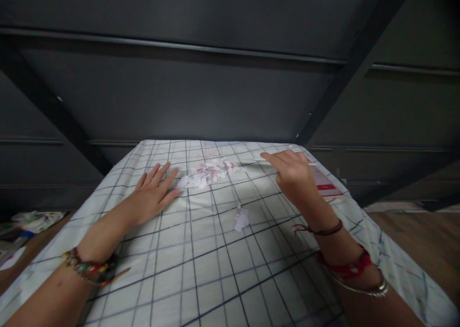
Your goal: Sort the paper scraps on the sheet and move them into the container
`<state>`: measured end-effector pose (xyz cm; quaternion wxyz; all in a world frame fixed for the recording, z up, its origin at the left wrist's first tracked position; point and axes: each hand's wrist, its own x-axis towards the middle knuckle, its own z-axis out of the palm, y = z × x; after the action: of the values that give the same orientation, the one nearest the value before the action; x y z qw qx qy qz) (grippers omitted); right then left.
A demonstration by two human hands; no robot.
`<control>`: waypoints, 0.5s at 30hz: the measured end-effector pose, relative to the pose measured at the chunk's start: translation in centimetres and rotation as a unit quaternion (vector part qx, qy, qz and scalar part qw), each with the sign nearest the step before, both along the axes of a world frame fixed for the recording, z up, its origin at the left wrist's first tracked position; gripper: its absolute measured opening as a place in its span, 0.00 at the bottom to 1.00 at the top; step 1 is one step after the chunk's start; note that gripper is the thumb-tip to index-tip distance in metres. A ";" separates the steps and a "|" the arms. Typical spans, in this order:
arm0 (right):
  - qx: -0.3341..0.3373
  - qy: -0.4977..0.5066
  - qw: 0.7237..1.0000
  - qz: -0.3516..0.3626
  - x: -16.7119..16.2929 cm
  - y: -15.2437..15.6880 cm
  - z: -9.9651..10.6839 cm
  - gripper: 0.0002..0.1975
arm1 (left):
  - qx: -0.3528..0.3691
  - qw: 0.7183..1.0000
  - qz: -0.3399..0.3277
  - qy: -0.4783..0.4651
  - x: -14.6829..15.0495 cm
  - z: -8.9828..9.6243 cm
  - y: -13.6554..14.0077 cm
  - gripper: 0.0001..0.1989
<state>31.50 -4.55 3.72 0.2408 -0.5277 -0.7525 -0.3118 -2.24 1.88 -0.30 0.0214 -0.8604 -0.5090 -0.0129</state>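
Observation:
My left hand (153, 195) lies flat on the checked cloth with its fingers spread. Just beyond its fingertips is a loose pile of torn paper scraps (210, 172), white with red and pink bits. My right hand (293, 171) is raised over the cloth to the right of the pile, its fingers curled round a thin, pale stick-like thing whose ends poke out on both sides; its exact kind is unclear. A smaller clump of white paper scraps (242, 219) rests between the two hands, nearer to me.
A white cloth with dark grid lines (215, 279) covers the table. Partly behind my right wrist lies a flat red-and-pale sheet or booklet (327, 185). Dark metal panels (179, 92) stand along the far edge. Mixed items (36, 221) sit low at the left.

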 end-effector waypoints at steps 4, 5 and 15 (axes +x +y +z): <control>-0.026 -0.003 0.998 -0.050 0.0 0.4 -0.3 0.22 | 0.037 0.995 -0.090 -0.038 0.1 -0.2 0.0 0.28; -0.037 -0.003 0.998 -0.053 0.0 0.3 -0.2 0.22 | 0.043 0.992 -0.109 -0.048 0.3 -0.2 0.0 0.28; -0.008 0.007 0.999 -0.035 0.7 -1.2 1.5 0.19 | 0.068 0.976 -0.189 -0.090 1.2 0.1 -0.3 0.24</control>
<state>32.23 -5.75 5.25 0.2310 -0.5579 -0.7344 -0.3099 -1.08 1.58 -0.22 0.0317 -0.9328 -0.3352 -0.1285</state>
